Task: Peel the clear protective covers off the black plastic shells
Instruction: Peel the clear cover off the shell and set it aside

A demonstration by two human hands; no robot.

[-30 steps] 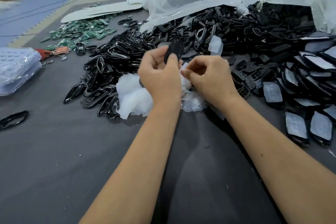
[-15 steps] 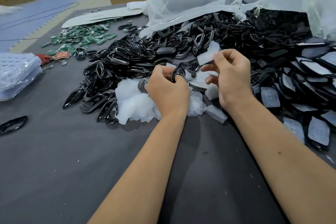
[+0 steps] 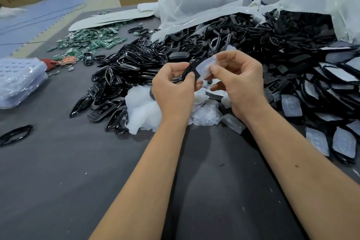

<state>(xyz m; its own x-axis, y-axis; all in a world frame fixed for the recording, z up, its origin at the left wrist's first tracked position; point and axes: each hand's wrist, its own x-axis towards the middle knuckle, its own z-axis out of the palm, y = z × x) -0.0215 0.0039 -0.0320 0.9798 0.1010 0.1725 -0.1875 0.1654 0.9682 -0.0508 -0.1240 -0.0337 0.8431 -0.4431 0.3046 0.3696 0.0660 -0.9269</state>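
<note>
Above pile | left hand (image 3: 173, 88) grips shell (image 3: 190, 69) | right hand (image 3: 236, 78) pinches cover (image 3: 206, 66)

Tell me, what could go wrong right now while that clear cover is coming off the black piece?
1. The left hand pinches the black shell by its thin edge only; a hard tug from the right hand on the clear cover might flick it loose.
2. A dropped shell would probably land among the peeled covers and black frames below, and be hard to find.
</note>
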